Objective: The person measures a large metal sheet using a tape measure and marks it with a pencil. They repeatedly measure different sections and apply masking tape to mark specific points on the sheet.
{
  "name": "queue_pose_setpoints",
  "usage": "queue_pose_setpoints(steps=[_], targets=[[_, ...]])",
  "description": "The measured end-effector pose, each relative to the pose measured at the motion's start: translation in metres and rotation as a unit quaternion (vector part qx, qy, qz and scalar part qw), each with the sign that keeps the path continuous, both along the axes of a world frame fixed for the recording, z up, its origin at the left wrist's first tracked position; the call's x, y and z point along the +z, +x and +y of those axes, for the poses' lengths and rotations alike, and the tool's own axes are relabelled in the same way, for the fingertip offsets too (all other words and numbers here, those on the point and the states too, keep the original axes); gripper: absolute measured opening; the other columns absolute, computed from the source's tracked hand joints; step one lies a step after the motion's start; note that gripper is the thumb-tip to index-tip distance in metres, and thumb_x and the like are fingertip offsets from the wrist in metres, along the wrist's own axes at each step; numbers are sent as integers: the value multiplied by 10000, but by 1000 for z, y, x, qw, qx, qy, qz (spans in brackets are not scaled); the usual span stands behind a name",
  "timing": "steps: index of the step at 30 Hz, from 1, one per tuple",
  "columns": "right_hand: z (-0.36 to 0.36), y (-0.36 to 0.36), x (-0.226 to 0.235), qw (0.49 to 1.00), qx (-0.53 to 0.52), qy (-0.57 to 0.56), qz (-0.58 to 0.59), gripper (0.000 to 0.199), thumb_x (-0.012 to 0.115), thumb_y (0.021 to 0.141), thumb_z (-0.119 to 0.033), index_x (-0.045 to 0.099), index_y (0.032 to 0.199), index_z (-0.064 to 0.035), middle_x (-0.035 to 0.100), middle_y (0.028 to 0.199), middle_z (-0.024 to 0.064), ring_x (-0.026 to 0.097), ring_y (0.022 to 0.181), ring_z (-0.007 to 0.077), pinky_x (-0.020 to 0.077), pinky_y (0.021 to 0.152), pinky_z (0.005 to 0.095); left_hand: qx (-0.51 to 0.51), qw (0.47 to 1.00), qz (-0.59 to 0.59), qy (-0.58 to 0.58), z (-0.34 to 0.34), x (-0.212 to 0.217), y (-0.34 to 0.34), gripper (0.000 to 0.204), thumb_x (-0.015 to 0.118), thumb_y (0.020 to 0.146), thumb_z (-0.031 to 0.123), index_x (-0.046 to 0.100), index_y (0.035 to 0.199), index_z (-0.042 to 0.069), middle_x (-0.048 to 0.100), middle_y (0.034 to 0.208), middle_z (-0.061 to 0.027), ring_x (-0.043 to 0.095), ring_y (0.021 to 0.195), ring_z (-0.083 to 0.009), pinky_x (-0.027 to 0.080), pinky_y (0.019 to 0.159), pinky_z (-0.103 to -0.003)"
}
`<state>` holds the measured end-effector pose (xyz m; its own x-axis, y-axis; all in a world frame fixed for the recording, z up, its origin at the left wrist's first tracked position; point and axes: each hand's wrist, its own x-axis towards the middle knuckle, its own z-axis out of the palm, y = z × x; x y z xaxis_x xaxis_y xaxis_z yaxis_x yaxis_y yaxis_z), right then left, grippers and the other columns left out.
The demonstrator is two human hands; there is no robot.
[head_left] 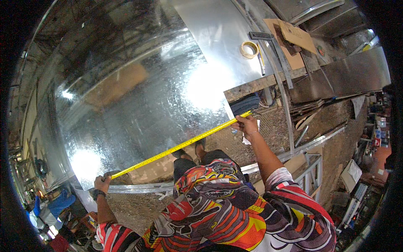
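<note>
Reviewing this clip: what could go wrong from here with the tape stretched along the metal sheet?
The yellow measuring tape spans between the left hand and right hand; if either slips, the reading might be off. Both hands are close to the metal sheet's edge, which may be sharp enough to cut. Bright glare on the sheet could make marks hard to see.

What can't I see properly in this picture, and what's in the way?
All in the head view:
- Yellow tape: its marks are too small to read.
- Metal sheet: glare hides patches, and the top edge cuts it off.
- Left hand and right hand: the hands hide their own undersides.
- Legs: the shirt covers part.
</note>
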<state>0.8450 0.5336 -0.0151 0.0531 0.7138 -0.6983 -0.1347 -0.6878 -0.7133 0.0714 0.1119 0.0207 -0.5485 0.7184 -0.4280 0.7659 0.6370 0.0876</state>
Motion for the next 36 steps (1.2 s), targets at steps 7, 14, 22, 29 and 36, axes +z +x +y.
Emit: queue_pose_setpoints(steps=[7,14,22,29,36], targets=[[0,-1,5,999,16,-6,-41,162,724,962,-93,630,1022,24,740,965,182,765,784,287,687,741,418,99,989,-36,-106,50,37,35,577,858,784,542,666,859,3,670,763,-157,649,730,-323,508,698,-478],[-5,-2,0,999,5,50,15,163,741,943,-85,630,1009,14,741,943,174,766,779,283,683,717,418,182,970,-84,-138,52,33,28,593,879,760,570,660,853,27,702,779,-117,668,751,-306,538,714,-449],[-1,-11,13,1000,-9,13,4,176,746,931,-75,625,1032,3,743,940,162,757,744,259,675,674,392,67,985,1,-156,50,29,25,605,852,783,576,689,935,14,722,863,-173,692,827,-338,548,759,-456],[0,-9,11,999,-14,-8,42,182,731,947,-95,623,1065,-7,735,989,155,757,789,261,674,713,388,87,976,16,-199,68,44,44,616,817,829,593,701,982,8,739,961,-194,708,914,-353,556,823,-462],[-8,2,0,996,-35,-8,82,220,731,972,-172,631,1092,-17,718,1010,143,751,855,280,659,764,405,121,965,-14,-233,87,48,50,623,817,834,588,708,1010,0,742,980,-195,714,927,-341,557,824,-463]])
